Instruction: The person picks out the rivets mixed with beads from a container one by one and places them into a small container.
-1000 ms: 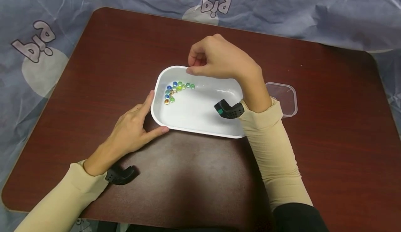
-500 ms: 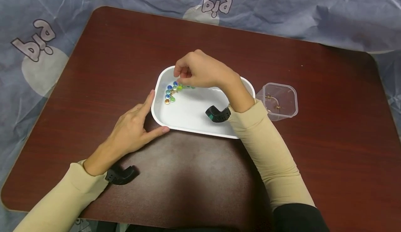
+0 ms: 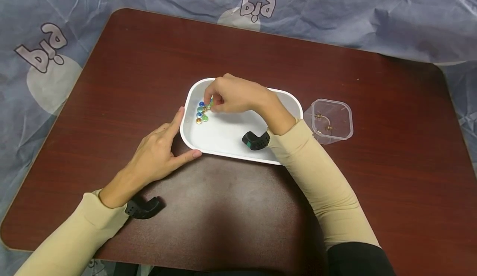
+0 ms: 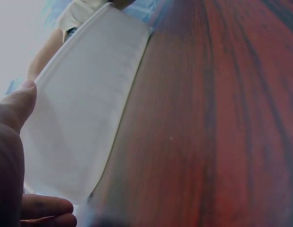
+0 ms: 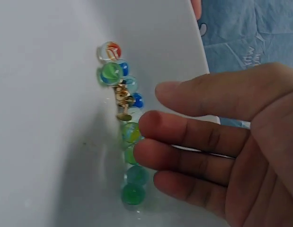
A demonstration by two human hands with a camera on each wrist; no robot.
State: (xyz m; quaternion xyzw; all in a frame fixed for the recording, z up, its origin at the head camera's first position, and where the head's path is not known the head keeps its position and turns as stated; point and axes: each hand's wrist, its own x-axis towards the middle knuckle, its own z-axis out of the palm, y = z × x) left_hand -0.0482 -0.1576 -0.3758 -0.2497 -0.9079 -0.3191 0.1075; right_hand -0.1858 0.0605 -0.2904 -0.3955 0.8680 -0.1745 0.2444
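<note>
My left hand (image 3: 154,154) rests against the left end of a white tray (image 3: 238,157), its fingers along the side and its thumb at the front rim. In the left wrist view the thumb (image 4: 24,101) touches the rim of the tray's wall (image 4: 82,104). My right hand (image 3: 234,95) reaches into the tray from the right. The right wrist view shows its fingers (image 5: 158,155) spread apart from the thumb and holding nothing. Right at the fingertips lie coloured glass marbles (image 5: 133,193) in a curved line, with brass thumbtacks (image 5: 122,94) clustered among them.
A clear plastic box (image 3: 340,121) stands to the right of the tray, with a few brass thumbtacks (image 3: 328,128) inside. Both are on a dark red-brown wooden table (image 3: 402,156). A blue-grey printed cloth (image 3: 320,11) lies beyond the table's far edge.
My right hand has moved left and down from above the tray's far rim to the marbles, uncovering the plastic box. The left hand and tray have stayed in place.
</note>
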